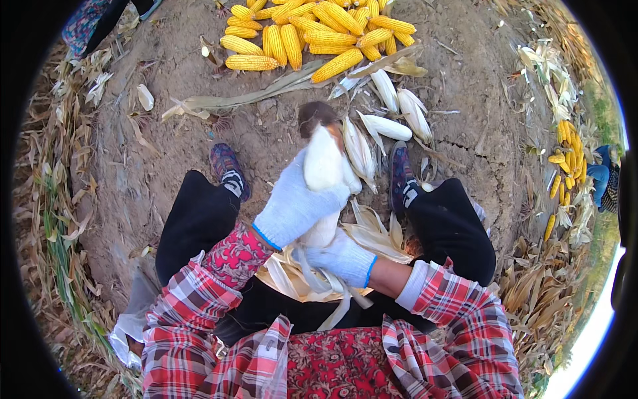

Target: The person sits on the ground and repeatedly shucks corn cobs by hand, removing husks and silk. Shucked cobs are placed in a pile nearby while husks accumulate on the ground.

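Note:
In white knit gloves, both hands are on one ear of corn in pale husk [322, 162], held upright between the knees with brown silk at its far tip. My left hand [304, 202] is wrapped around the middle of the ear. Below it, my right hand [336, 257] grips the husk at the base, its fingers partly hidden, and loose husk strips hang under it. Just beyond lie several unpeeled ears [414, 115] in pale husks. Farther ahead is a heap of husked yellow corn ears [319, 32] on the soil.
Loose dry husks [374, 232] lie between the legs. Dry corn stalks [60, 209] line the left side, with more dry leaves [538, 294] at the right. A smaller corn pile [570, 154] lies far right beside a seated person [605, 177]. Part of another person [87, 25] shows at upper left.

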Action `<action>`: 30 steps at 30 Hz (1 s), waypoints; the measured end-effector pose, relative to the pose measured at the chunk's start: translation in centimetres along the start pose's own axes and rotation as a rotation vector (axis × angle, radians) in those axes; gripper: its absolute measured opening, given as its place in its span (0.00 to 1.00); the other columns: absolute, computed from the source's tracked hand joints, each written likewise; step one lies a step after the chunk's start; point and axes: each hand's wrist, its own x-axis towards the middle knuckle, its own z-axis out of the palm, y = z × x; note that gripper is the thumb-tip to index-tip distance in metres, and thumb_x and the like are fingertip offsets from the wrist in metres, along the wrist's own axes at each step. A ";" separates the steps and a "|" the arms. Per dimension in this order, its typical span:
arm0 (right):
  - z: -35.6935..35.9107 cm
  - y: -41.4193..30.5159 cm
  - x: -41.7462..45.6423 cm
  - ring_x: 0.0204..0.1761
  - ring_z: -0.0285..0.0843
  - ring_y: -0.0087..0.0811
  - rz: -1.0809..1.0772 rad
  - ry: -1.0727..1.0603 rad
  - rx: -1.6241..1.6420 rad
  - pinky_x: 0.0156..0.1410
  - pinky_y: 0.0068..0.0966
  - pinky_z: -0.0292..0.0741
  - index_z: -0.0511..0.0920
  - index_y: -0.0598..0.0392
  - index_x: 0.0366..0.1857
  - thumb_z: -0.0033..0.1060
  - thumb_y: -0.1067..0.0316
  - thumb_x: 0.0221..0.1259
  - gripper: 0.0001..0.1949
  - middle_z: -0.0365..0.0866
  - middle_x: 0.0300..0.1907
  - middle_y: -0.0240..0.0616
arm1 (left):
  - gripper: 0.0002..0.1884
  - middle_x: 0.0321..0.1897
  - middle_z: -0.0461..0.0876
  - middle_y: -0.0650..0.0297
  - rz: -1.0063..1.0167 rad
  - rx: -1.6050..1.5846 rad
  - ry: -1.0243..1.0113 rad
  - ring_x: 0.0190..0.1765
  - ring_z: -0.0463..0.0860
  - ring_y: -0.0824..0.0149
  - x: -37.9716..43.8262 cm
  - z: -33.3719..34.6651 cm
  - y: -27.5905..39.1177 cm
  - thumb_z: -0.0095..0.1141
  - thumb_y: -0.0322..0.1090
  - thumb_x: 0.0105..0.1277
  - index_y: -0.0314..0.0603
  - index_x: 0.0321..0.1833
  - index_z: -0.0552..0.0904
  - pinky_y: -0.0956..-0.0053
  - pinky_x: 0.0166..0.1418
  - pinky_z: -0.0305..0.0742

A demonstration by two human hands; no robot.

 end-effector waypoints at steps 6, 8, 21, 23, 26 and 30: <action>1.8 1.2 -0.4 0.55 0.81 0.40 0.135 -0.503 -0.605 0.64 0.34 0.75 0.83 0.59 0.52 0.65 0.43 0.63 0.27 0.86 0.51 0.51 | 0.30 0.46 0.85 0.52 -0.014 0.462 -0.278 0.48 0.87 0.62 -1.6 3.3 -2.5 0.71 0.38 0.56 0.39 0.61 0.75 0.66 0.52 0.82; -0.3 0.0 1.0 0.47 0.85 0.45 0.016 -0.341 -0.589 0.56 0.36 0.78 0.83 0.60 0.47 0.66 0.46 0.61 0.24 0.88 0.43 0.53 | 0.30 0.47 0.84 0.59 0.000 0.173 -0.041 0.49 0.84 0.69 0.7 0.4 -1.8 0.71 0.34 0.58 0.37 0.63 0.74 0.71 0.53 0.81; -4.5 1.0 4.7 0.60 0.82 0.49 -0.162 -0.147 -0.878 0.67 0.39 0.76 0.80 0.51 0.60 0.64 0.43 0.61 0.28 0.83 0.58 0.52 | 0.27 0.47 0.82 0.55 -0.199 -0.367 -0.008 0.46 0.87 0.60 0.3 -7.1 -4.8 0.62 0.44 0.71 0.34 0.65 0.72 0.61 0.50 0.88; -5.1 -3.3 4.7 0.58 0.82 0.32 -0.116 0.116 -0.447 0.66 0.29 0.76 0.78 0.56 0.65 0.61 0.53 0.70 0.25 0.85 0.57 0.43 | 0.27 0.48 0.83 0.53 -0.232 -0.481 -0.050 0.46 0.87 0.60 -0.5 -6.9 -4.5 0.60 0.45 0.73 0.33 0.66 0.72 0.62 0.50 0.87; -6.3 -6.3 4.7 0.64 0.75 0.30 -0.215 0.066 -0.098 0.69 0.28 0.72 0.71 0.58 0.71 0.59 0.50 0.74 0.29 0.79 0.63 0.39 | 0.28 0.50 0.82 0.53 -0.278 -0.563 -0.069 0.47 0.87 0.60 -1.1 -6.8 -4.8 0.59 0.46 0.74 0.33 0.67 0.71 0.62 0.51 0.87; -4.8 -8.7 3.6 0.65 0.77 0.37 -0.320 0.109 -0.241 0.71 0.32 0.71 0.72 0.62 0.70 0.59 0.44 0.72 0.34 0.80 0.63 0.47 | 0.29 0.53 0.81 0.55 -0.257 -0.447 -0.105 0.48 0.86 0.62 -1.3 -6.1 -5.3 0.59 0.46 0.74 0.34 0.69 0.70 0.63 0.51 0.87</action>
